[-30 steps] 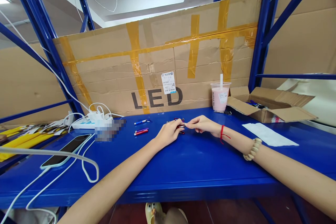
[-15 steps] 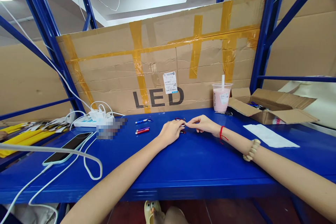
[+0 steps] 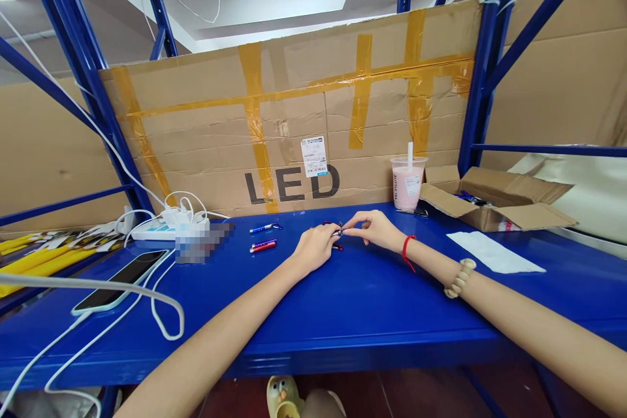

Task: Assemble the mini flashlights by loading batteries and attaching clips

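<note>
My left hand (image 3: 313, 251) lies low over the blue tabletop, fingers bent and closed around a small shiny metal piece (image 3: 339, 232), which looks like a small keychain torch. From the other side, my right hand (image 3: 375, 230) has thumb and forefinger closed at the end of that piece. Red bits of similar small items show under and beside my left fingertips, mostly hidden. Left of my hands, a blue pocket torch with a silver clip (image 3: 265, 228) lies on its side. Just in front of it are red tubes of the same size (image 3: 263, 246), close together.
A pink drink cup with a straw (image 3: 407, 186) stands behind my right hand. An open cardboard box (image 3: 490, 209) and white paper (image 3: 494, 252) lie to the right. A phone (image 3: 120, 281), white cables and a power strip (image 3: 157, 228) occupy the left. Cardboard (image 3: 215, 144) walls the back.
The view has shifted slightly. The right thumb and forefinger have a more open arch, and the metal piece between my hands shows more. The loose torches have stayed in place.
</note>
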`<action>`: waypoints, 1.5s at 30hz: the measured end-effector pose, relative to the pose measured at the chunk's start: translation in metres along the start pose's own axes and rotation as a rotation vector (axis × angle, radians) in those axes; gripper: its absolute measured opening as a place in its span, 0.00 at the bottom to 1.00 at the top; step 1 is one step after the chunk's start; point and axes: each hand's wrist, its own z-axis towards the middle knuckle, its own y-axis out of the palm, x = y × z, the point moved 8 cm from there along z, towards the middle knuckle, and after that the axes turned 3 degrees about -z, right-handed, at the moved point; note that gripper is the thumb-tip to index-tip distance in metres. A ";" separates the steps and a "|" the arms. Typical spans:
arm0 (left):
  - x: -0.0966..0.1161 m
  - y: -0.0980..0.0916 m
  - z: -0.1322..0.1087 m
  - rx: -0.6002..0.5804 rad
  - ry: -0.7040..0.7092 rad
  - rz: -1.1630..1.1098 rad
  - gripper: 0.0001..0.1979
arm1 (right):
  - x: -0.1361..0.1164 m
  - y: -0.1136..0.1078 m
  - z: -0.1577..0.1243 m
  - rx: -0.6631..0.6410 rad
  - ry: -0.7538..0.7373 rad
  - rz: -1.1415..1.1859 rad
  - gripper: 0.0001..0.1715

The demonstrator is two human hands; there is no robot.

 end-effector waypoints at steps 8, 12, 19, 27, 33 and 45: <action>0.000 0.000 0.000 0.001 0.005 -0.021 0.10 | -0.020 -0.010 -0.003 0.048 -0.134 -0.294 0.13; 0.000 0.001 0.000 0.002 0.005 -0.046 0.10 | -0.023 -0.012 -0.003 0.056 -0.154 -0.350 0.13; 0.000 0.001 -0.001 -0.008 -0.007 -0.049 0.10 | -0.025 -0.009 -0.004 0.035 -0.183 -0.392 0.12; 0.001 0.004 -0.002 -0.017 0.024 -0.042 0.11 | -0.022 -0.003 -0.004 0.008 -0.203 -0.384 0.20; -0.002 0.009 -0.001 -0.034 0.039 -0.037 0.12 | -0.019 0.000 -0.005 -0.003 -0.184 -0.321 0.24; 0.002 0.016 -0.001 -0.116 0.099 -0.057 0.12 | -0.012 0.005 -0.005 -0.041 -0.155 -0.304 0.28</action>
